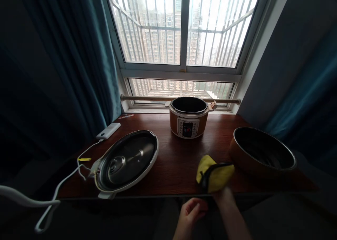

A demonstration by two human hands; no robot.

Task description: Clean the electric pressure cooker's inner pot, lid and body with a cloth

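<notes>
My right hand [222,194] reaches over the front edge of the wooden table [179,155]. It is wrapped in a yellow cloth [214,176] with a black trim, which hides the fingers. The cloth rests on the table just left of a dark metal inner pot [263,152]. My left hand [192,212] hangs below the table edge with its fingers curled inward and nothing in them. An orange electric cooker body [188,117] stands open at the back centre. Its lid [127,161] lies upside down at the front left.
A white power bank [108,130] lies at the table's left edge, and a white cable [65,178] trails off to the lower left. Dark blue curtains [86,57] hang on both sides. A barred window [181,29] and a wooden rail [147,98] stand behind the cooker.
</notes>
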